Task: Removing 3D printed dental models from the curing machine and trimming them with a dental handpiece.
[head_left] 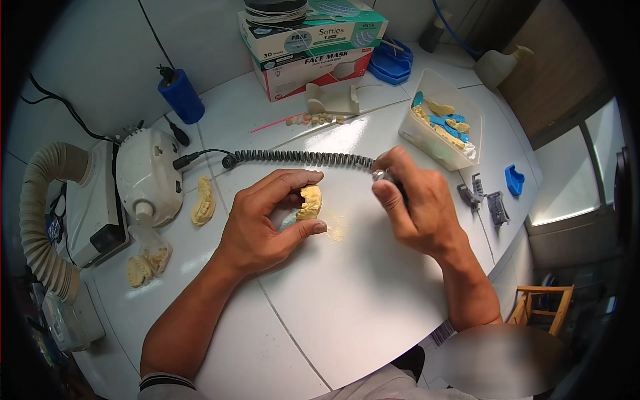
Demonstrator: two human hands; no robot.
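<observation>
- Head view, centre frame: left hand (267, 217) pinches a yellow dental cast (309, 202) between thumb and fingers, partly hiding it.
- Right hand (417, 207) wraps a rotary handpiece (383, 177) (tip hidden); its coiled cord (300, 158) shows.
- Yellow dust (335, 230) lies on the white table (347, 300).
</observation>
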